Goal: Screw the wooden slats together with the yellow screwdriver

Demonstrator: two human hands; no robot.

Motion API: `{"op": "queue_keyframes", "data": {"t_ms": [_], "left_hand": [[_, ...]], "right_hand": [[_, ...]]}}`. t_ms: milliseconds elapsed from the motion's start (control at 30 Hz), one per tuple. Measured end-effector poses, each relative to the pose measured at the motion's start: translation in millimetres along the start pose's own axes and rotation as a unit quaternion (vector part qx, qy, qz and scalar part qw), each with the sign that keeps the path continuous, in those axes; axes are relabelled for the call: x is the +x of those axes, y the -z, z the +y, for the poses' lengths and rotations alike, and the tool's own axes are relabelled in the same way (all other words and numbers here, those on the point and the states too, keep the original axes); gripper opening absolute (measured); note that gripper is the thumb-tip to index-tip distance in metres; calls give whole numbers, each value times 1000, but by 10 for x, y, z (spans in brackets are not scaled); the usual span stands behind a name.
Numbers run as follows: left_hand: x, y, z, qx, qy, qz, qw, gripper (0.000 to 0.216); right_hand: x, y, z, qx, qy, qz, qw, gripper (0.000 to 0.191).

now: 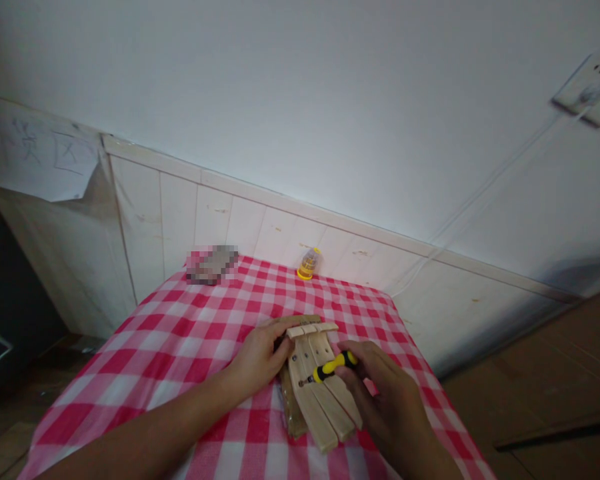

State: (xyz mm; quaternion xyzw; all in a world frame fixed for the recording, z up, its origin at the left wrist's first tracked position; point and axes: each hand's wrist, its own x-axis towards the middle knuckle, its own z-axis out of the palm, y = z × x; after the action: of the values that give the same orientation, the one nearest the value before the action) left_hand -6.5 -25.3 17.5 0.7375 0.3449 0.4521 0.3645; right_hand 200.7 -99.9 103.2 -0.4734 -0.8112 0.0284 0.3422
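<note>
A small wooden slatted piece (316,387), made of several pale strips joined at the top, lies on the red and white checked tablecloth (180,340). My left hand (260,357) grips its left edge near the top, fingers curled round the wood. In my right hand (380,393) is a short screwdriver (330,368) with a yellow and black handle, fingers closed on it. The screwdriver's tip touches a slat at a small dark spot on the left side of the piece.
A small yellow container with a clear lid (309,264) stands at the table's far edge by the white panelled wall. A blurred object (212,264) lies at the far left corner. A wall socket (587,90) with a white cable is at the upper right. Wooden floor lies to the right.
</note>
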Motion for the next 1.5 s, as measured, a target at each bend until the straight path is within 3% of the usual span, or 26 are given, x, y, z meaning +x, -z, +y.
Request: {"op": "queue_keyframes", "data": {"t_ms": [100,233,367,500,633,800,967,1067,1133,1267,1400,1500], "left_hand": [[0,1,-3,3,1,2,1000,54],[-3,4,-9,5,-1,-1,1000,54],[0,3,-5,-3,0,-3,1000,52],[9,8,9,-11,-2,-8,1000,51],[8,15,25,-11,5,-4,1000,50],[2,12,25,-8,4,-3,1000,49],[6,10,12,-4,-8,-2,1000,49],[6,12,2,-9,-8,0,1000,50],[7,14,-2,-16,-6,-2,1000,52],[10,10,-5,-20,-8,-7,1000,52],[8,-3,-16,-21,-1,-2,1000,53],[5,-6,-18,-16,3,0,1000,52]], "right_hand": [[21,-27,34,-45,-19,8,999,12],[38,-50,10,-61,-15,28,998,24],[57,-63,-102,33,-6,31,999,4],[42,-16,-156,104,-7,-6,995,16],[7,49,-127,73,10,-42,996,25],[37,9,-91,-9,-17,-4,1000,6],[91,-72,-60,-41,-18,32,999,25],[91,-110,-50,-5,-16,36,999,18],[78,-128,-47,55,-18,34,998,5],[39,-89,-49,144,-7,-5,989,17],[9,17,-55,126,-2,-53,991,29],[17,27,-43,81,-18,-39,996,23]]}}
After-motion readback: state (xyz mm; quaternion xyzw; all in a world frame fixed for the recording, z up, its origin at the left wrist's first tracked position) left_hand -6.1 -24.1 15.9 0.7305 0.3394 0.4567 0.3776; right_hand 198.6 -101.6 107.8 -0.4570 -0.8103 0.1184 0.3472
